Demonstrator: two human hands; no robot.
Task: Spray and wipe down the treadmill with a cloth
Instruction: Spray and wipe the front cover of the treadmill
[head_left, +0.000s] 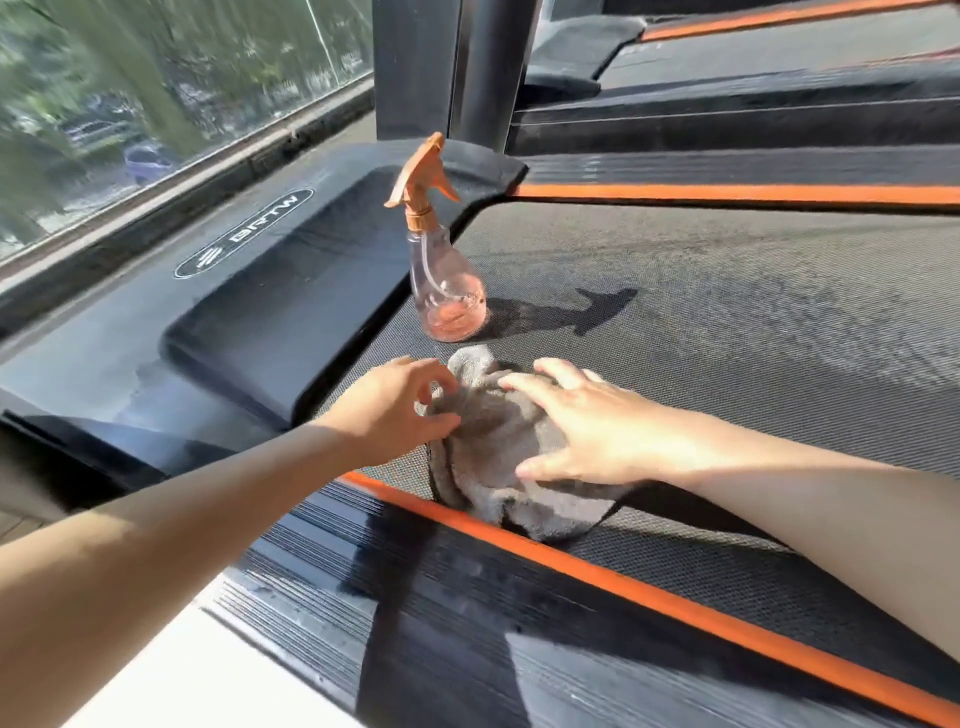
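Two bare hands on a crumpled grey cloth (498, 457), lying on the black mesh-textured treadmill belt (727, 322) against its orange side stripe (597, 574). Left hand (400, 408) curled, pinching the cloth's near edge; right hand (587, 423) spread flat, pressing on top. Just beyond, upright on the belt, a clear plastic spray bottle with orange trigger (444, 280), pinkish liquid low inside. On the glossy black motor cover (291, 291), white oval logo reading "BRTW".

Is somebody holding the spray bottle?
No, the spray bottle stands by itself on the treadmill belt, and the left hand and right hand are both on the grey cloth.
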